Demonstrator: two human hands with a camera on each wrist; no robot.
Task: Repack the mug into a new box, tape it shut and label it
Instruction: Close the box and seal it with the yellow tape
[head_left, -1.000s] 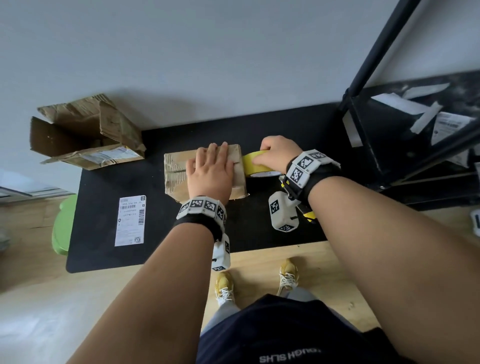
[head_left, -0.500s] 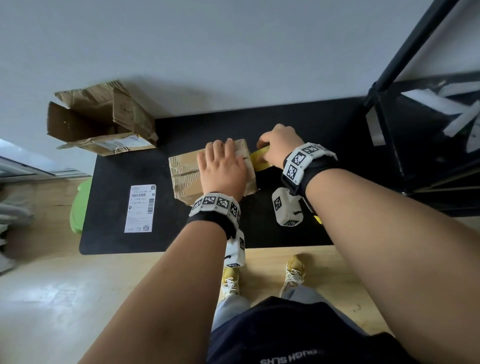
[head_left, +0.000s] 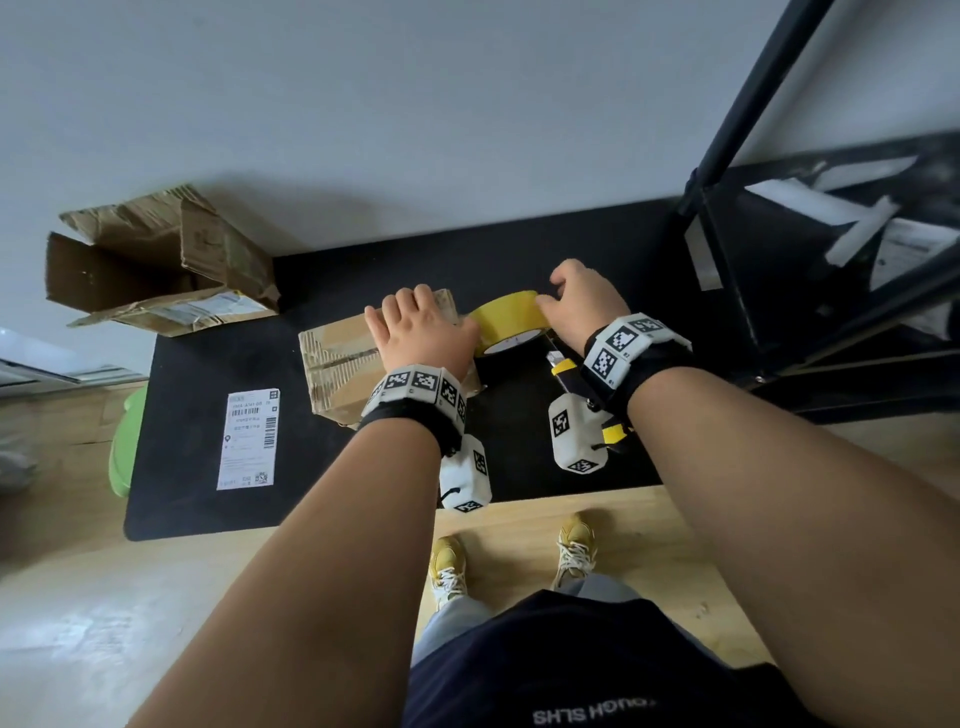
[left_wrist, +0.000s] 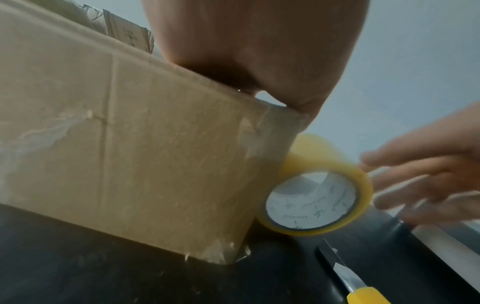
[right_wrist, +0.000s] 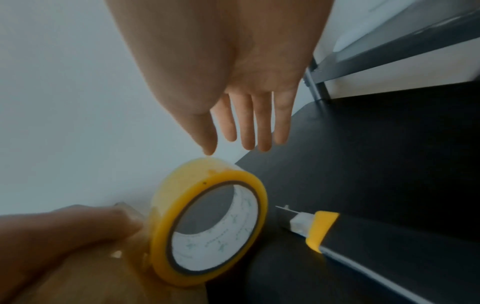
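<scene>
A closed brown cardboard box (head_left: 337, 358) sits on the black mat (head_left: 208, 364). My left hand (head_left: 415, 327) presses flat on its top, the thumb (right_wrist: 85, 224) lying at the right edge beside the tape. The yellow tape roll (head_left: 506, 319) stands on edge against the box's right side (left_wrist: 317, 195). My right hand (right_wrist: 233, 139) hovers over the roll with straight fingers, only the thumb tip touching it. A white shipping label (head_left: 248, 439) lies flat to the left of the box. The mug is not visible.
A yellow and black utility knife (head_left: 563, 369) lies just right of the roll, blade out (left_wrist: 345, 273). A torn, open old box (head_left: 156, 260) sits at the back left. A black metal rack (head_left: 779, 234) stands at the right. A green object (head_left: 124, 441) is beside the mat's left edge.
My right hand gripped the tape roll at the box's right edge and has now let go, fingers straightened. The roll stands against the box. The left hand stays pressed on the top.
</scene>
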